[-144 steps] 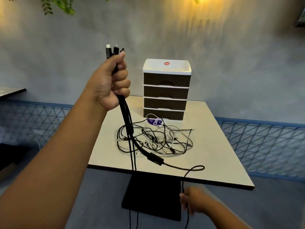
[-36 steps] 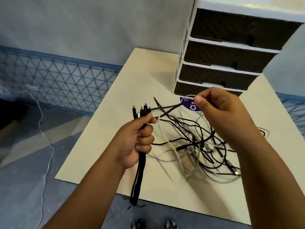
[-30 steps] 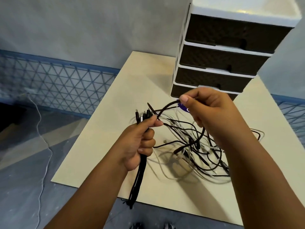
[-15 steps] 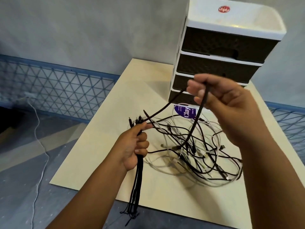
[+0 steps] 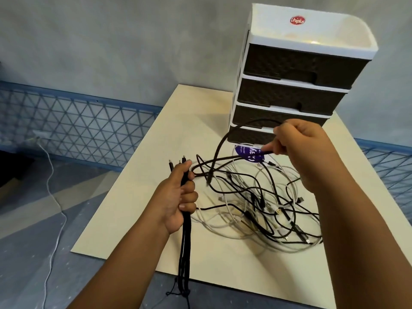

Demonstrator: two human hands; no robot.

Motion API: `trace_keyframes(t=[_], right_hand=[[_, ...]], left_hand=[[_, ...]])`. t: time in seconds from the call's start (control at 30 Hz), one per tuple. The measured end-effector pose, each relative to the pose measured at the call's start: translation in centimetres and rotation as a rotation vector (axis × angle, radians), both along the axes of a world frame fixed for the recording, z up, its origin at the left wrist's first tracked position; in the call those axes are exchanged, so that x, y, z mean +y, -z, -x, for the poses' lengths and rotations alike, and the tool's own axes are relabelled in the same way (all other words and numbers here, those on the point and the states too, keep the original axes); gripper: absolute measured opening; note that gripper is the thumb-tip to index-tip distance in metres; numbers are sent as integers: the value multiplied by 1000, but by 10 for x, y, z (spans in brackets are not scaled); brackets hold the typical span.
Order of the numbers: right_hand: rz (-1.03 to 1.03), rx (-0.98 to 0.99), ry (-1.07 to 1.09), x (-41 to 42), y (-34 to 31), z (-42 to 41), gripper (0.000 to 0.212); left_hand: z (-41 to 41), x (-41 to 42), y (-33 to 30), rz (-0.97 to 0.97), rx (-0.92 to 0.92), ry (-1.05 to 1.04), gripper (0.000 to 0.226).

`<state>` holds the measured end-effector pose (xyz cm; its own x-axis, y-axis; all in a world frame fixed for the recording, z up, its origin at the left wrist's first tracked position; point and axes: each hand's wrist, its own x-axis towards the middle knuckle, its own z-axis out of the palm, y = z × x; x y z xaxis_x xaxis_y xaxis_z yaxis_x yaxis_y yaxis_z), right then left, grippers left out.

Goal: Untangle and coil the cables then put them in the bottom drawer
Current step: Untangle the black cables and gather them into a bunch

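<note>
My left hand (image 5: 178,197) grips a folded bundle of black cable (image 5: 184,248); its plug ends stick up above my fist and its loops hang below the table's front edge. One black strand arcs from that fist up to my right hand (image 5: 298,150), which pinches it in front of the bottom drawer (image 5: 247,136). A tangled heap of black and white cables (image 5: 258,210) lies on the cream table (image 5: 156,170) under my right forearm. The white drawer unit (image 5: 294,70) with several dark drawers stands at the back; all drawers look closed.
A purple round label (image 5: 247,153) lies among the cables just in front of the unit. A blue mesh fence (image 5: 73,128) runs along the grey wall. A white cord (image 5: 53,197) trails on the floor at left.
My right hand has pulled a black strand out of the heap, lifted it, then drawn it into a loop near the bottom drawer. My left hand keeps its grip on the bundle.
</note>
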<state>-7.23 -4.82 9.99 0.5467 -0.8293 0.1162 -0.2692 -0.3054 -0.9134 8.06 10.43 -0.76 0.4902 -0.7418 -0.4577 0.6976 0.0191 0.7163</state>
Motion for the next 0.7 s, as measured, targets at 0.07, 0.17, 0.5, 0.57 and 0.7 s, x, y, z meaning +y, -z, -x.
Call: trace_keyframes(t=[0.07, 0.17, 0.5, 0.57, 0.7], right_hand=[[-193, -173, -8, 11, 0, -4, 41], [-333, -283, -57, 33, 5, -13, 29], [500, -16, -698, 99, 63, 1, 10], [620, 128, -730, 103, 76, 5, 11], [832, 275, -574, 103, 94, 9, 16]], left_hand=[[-1, 2, -3, -5, -5, -1, 36], [3, 5, -12, 3, 1, 57, 46], [1, 10, -12, 81, 155, 155, 44], [0, 11, -12, 95, 126, 165, 34], [2, 13, -7, 109, 70, 173, 29]])
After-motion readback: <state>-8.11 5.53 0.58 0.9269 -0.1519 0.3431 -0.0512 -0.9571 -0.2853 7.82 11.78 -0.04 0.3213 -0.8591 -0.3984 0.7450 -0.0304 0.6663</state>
